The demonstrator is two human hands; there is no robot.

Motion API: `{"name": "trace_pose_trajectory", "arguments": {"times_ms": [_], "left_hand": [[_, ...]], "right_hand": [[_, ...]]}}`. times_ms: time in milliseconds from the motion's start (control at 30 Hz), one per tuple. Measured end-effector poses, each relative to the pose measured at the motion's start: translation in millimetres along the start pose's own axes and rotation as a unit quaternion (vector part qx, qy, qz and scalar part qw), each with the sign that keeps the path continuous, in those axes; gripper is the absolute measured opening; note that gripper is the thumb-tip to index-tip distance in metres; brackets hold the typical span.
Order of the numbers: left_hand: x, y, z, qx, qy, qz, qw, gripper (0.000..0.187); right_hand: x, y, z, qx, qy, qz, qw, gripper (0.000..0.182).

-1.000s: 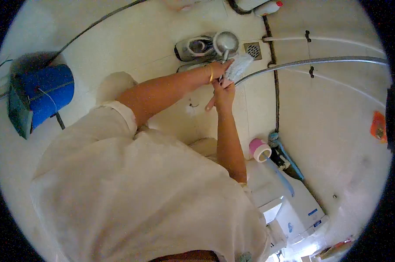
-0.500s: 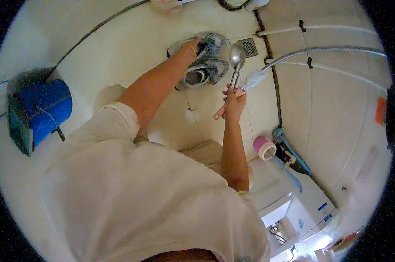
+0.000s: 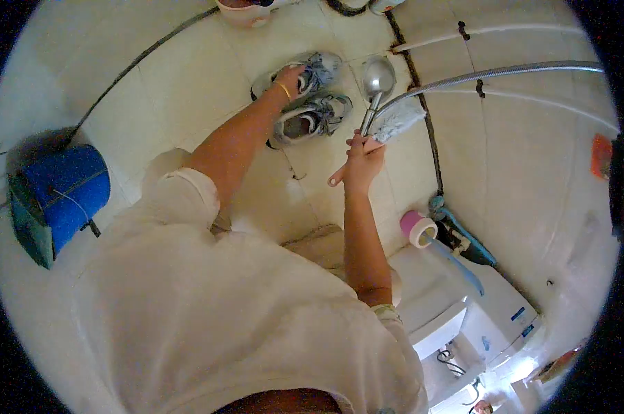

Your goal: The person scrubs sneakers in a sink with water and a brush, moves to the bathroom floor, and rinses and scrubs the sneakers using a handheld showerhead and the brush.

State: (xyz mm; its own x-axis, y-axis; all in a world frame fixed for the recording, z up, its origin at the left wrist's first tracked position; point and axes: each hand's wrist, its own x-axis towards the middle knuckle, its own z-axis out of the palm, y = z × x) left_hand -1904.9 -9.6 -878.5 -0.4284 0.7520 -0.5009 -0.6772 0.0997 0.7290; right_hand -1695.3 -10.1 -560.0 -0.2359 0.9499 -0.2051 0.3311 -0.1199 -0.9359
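A pair of grey-and-white laced shoes lies on the pale tiled floor. My left hand (image 3: 290, 79) is closed on the farther shoe (image 3: 319, 69) near its opening; some fingertips are hidden. Beside it, the nearer shoe (image 3: 313, 121) sits untouched, its opening facing up. In my right hand (image 3: 364, 162), fingers wrap round both a metal shower head (image 3: 378, 77) and a scrub brush (image 3: 400, 121) with a pinkish handle and pale bristles. The shower head's silver hose (image 3: 505, 71) runs off to the right, crossing above the brush.
A blue cylindrical container (image 3: 71, 183) stands at the left by the wall. To the right are a pink-and-white mug (image 3: 419, 229), a light-blue hose (image 3: 457, 265) and a white appliance (image 3: 491, 303). A pinkish basin (image 3: 246, 12) is at the top edge.
My right hand has shifted the shower head and brush slightly away to the right, and the shower head now covers the floor drain. My left hand stays on the farther shoe. The view has shifted slightly.
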Motion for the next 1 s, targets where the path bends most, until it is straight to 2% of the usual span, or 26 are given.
{"name": "trace_pose_trajectory", "arguments": {"times_ms": [33,133,267,367,467,567,600,667,767,833,1000], "left_hand": [[-48.4,60.8,36.7,-0.129,0.073,-0.109,0.983,0.034],[-91.9,121.5,60.8,-0.214,0.126,-0.166,0.954,0.033],[-108.8,116.3,36.0,-0.203,0.045,-0.154,0.966,0.023],[-112.0,121.9,39.9,-0.213,0.007,-0.122,0.969,0.025],[-124.2,134.4,53.2,-0.256,-0.011,-0.130,0.958,0.026],[-134.0,144.5,58.4,-0.300,-0.038,-0.150,0.941,0.029],[-134.2,145.0,58.2,-0.306,-0.048,-0.155,0.938,0.030],[-133.2,143.9,59.3,-0.305,-0.072,-0.168,0.935,0.033],[-133.9,145.9,65.4,-0.285,-0.105,-0.188,0.934,0.035],[-151.9,162.8,83.9,-0.252,-0.114,-0.188,0.943,0.035],[-151.9,175.1,104.1,-0.092,-0.137,-0.122,0.979,0.031]], "right_hand": [[-0.5,1.6,-0.2,0.001,0.004,0.001,1.000,0.014],[2.8,3.3,-0.4,-0.019,0.013,-0.007,1.000,0.012],[-2.0,-0.6,6.9,0.021,0.028,-0.016,0.999,0.012],[-7.1,-6.1,2.0,0.056,-0.037,-0.012,0.998,0.013],[-7.7,-12.7,0.7,0.024,-0.017,-0.016,0.999,0.013],[-2.9,-16.2,-1.3,-0.073,0.045,-0.096,0.992,0.014],[-2.3,-17.0,-2.1,-0.054,0.034,-0.090,0.994,0.014],[-1.2,-23.1,-8.4,-0.013,0.013,-0.079,0.997,0.014],[-7.2,-42.1,-28.6,-0.069,-0.033,-0.033,0.997,0.014],[-12.3,-59.3,-39.0,-0.032,-0.012,-0.058,0.998,0.013],[-17.0,-86.8,-65.5,-0.043,-0.016,-0.080,0.996,0.011]]}}
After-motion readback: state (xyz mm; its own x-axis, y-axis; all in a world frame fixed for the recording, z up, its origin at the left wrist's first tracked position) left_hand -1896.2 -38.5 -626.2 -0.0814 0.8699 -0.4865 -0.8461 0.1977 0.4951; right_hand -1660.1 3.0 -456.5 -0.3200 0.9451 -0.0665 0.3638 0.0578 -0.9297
